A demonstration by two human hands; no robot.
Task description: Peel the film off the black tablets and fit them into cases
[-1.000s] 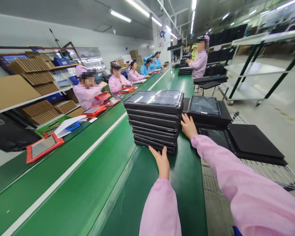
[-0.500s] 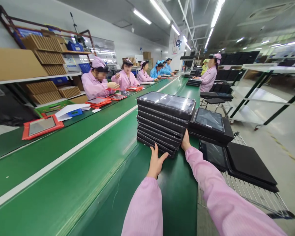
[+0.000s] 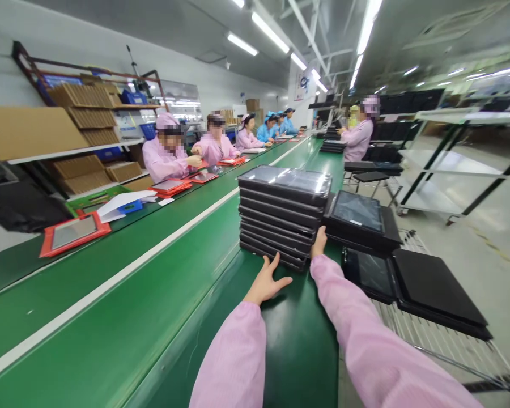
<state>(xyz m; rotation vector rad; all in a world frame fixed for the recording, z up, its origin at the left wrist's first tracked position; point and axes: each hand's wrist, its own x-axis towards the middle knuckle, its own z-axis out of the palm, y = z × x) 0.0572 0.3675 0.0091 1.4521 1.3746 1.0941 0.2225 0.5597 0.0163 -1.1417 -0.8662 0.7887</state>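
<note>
While a stack of flat, black, rectangular glossy-topped tablets (image 3: pixel 276 218) stands on the smooth green belt (image 3: pixel 300 345), long axis crosswise, screen upward, the left hand (image 3: pixel 267 283) spreads its fingers at the near base. The right hand (image 3: pixel 318 242) meets the right side; its grip is hidden. Leftward, a white-edged shelf (image 3: pixel 74 151) holds brown cardboard packs (image 3: pixel 80 170).

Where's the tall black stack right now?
In the head view, the tall black stack stands just right of centre on the green surface, with the left hand at its near lower edge and the right hand at its right side.
</note>
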